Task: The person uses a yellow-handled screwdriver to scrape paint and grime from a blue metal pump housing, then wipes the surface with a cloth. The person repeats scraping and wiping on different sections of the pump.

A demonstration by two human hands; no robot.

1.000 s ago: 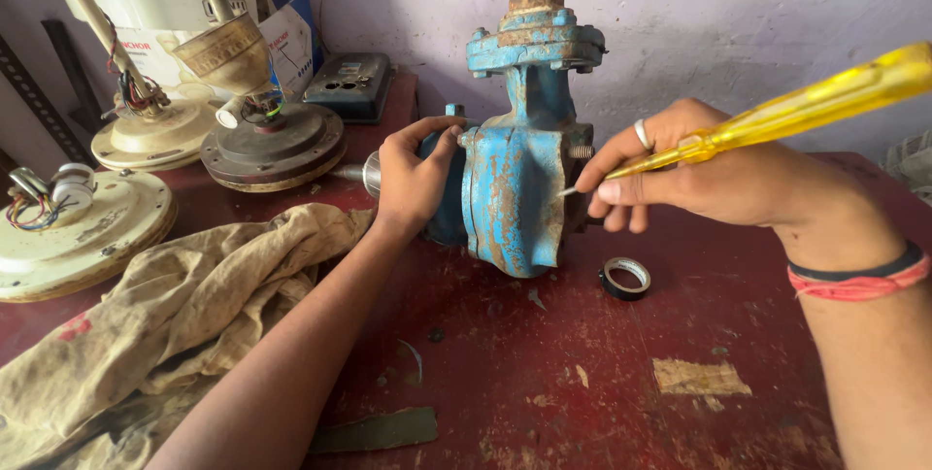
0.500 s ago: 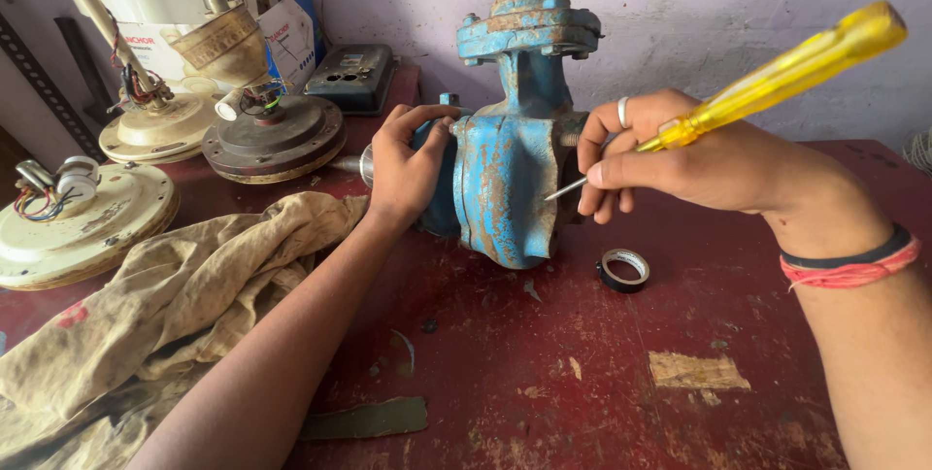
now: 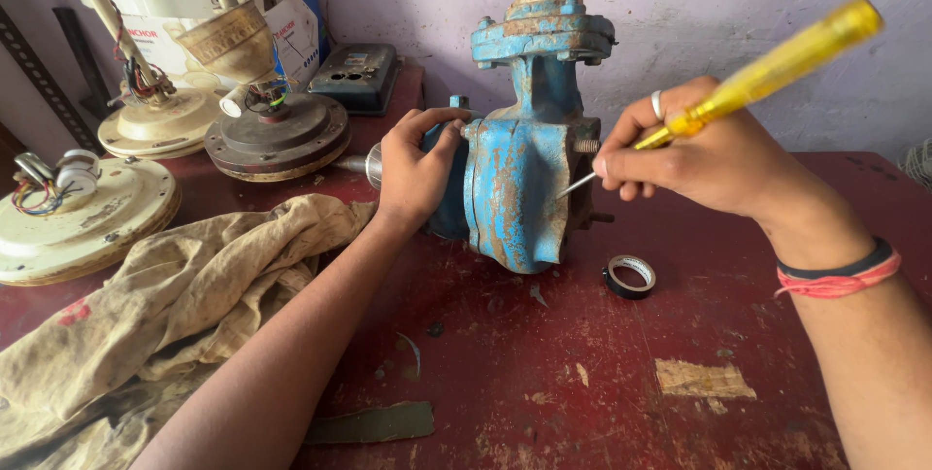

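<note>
A worn blue water pump (image 3: 519, 188) with a rusty pipe on top stands on a red metal table (image 3: 544, 383). My left hand (image 3: 413, 164) grips the pump's left side near its shaft. A yellow-handled screwdriver (image 3: 767, 72) is held in my right hand (image 3: 699, 154), its metal tip touching the pump's right face. There is a ring on that hand and red and black bands on its wrist.
A small roll of black tape (image 3: 629, 276) lies right of the pump. A dirty cloth (image 3: 165, 305) covers the table's left. Ceiling-fan motor parts (image 3: 277, 130) and cream fan housings (image 3: 78, 218) sit at the back left, beside a dark box (image 3: 359, 77).
The screwdriver handle has swung upward and its tip has stayed at the pump's right face. My left hand keeps its hold on the pump.
</note>
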